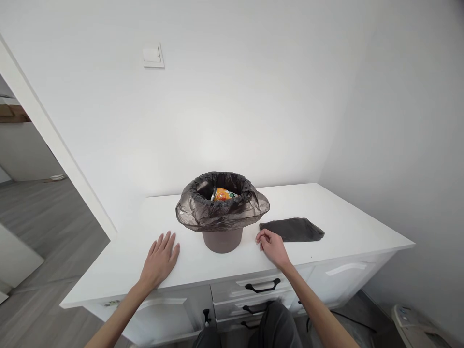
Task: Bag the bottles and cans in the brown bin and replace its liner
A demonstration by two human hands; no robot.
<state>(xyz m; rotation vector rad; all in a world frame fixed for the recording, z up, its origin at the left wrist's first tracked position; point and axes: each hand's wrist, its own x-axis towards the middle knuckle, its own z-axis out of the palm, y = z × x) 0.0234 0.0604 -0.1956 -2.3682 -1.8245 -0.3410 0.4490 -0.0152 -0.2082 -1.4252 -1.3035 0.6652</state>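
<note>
A small brown trash can [222, 241] stands upright on the white cabinet top, lined with a thin black trash bag [217, 212] whose edge hangs loosely over the rim. Inside lies an orange drink can [224, 195], tilted on its side. My left hand [160, 260] rests palm down on the surface left of the trash can, fingers stretched out. On the other side, my right hand [272, 246] rests with its fingers loosely curled in, holding nothing that I can see. Just behind it lies a folded black plastic bag [295, 229].
The white cabinet [348, 232] has drawers with black handles [263, 286] below its top. A white wall with a light switch [153, 56] rises behind. To the left is a doorway with grey flooring; at lower right stands a pale appliance [416, 324] near a cable.
</note>
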